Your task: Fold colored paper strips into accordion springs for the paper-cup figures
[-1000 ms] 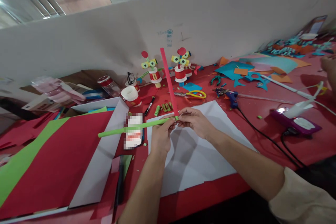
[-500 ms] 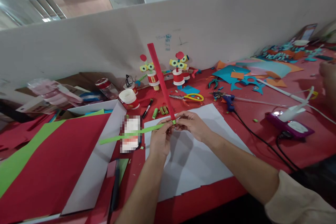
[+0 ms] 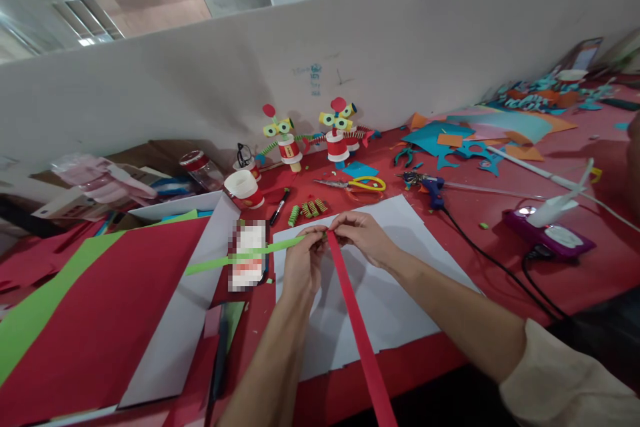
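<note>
My left hand (image 3: 304, 260) and my right hand (image 3: 364, 237) meet over the white paper (image 3: 390, 307), fingers pinched together where two paper strips join. From the left hand a green strip (image 3: 215, 265) runs out to the left, across a phone. The red strip (image 3: 357, 320) hangs from the pinch down toward the front edge, with its upper end at my right fingertips. The joint itself is mostly hidden by the fingers. Small folded green and red springs (image 3: 313, 207) lie just behind the hands.
Behind stand paper figures (image 3: 289, 149), a paper cup (image 3: 244, 188), yellow-handled scissors (image 3: 367, 183) and a marker (image 3: 280, 207). On the right are a glue gun (image 3: 435, 192), its cable and a purple power strip (image 3: 547, 237). A box with coloured sheets (image 3: 115, 300) fills the left. Another person's hand shows at the right edge.
The red strip has swung from standing up away from me to hanging down toward me. The green strip still points left. The other person's hand has moved farther out of view.
</note>
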The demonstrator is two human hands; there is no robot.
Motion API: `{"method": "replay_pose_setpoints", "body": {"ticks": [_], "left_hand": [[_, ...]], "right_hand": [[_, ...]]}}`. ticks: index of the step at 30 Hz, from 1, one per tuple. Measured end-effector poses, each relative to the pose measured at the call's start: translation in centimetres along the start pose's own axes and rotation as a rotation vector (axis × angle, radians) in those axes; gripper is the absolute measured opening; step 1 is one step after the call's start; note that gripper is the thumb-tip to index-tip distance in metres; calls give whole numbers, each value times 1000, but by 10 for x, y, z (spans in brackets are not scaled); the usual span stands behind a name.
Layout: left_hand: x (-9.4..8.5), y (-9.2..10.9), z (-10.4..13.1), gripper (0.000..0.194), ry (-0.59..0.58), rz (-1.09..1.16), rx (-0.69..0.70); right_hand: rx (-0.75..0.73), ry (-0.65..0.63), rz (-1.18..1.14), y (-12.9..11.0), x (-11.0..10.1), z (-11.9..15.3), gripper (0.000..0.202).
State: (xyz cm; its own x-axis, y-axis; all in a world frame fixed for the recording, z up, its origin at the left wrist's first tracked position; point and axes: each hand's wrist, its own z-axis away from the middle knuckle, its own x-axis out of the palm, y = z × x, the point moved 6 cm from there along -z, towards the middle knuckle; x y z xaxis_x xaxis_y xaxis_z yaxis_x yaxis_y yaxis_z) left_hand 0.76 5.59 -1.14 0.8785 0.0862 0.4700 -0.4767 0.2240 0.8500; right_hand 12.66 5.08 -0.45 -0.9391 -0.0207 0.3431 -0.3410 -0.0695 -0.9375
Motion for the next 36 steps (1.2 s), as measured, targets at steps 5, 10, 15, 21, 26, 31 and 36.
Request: {"method": "replay_pose_setpoints", "body": {"ticks": [5, 10, 15, 21, 26, 31, 36], "left_hand": [[-1, 0, 1, 20, 18, 13, -2], [-4, 2, 0, 22, 36, -26, 28], [-9, 8, 0, 19, 66, -124, 137], [-9, 5, 0, 16, 48, -146, 126], [-8, 3, 2, 19, 79, -104, 103], [-7, -1, 2, 19, 102, 78, 42], [-5, -1, 3, 24, 103, 119, 56]], "right_hand": [[-34, -18, 67, -3, -1, 0, 5], [-71, -94, 16, -9, 3, 2, 10], [-54, -49, 40, -7, 2, 2, 18], [-52, -15, 161, -2, -2, 0, 19], [-92, 22, 143, -5, -2, 2, 21], [-63, -18, 83, -5, 1, 3, 20], [-114, -37, 140, -8, 3, 5, 18]]}}
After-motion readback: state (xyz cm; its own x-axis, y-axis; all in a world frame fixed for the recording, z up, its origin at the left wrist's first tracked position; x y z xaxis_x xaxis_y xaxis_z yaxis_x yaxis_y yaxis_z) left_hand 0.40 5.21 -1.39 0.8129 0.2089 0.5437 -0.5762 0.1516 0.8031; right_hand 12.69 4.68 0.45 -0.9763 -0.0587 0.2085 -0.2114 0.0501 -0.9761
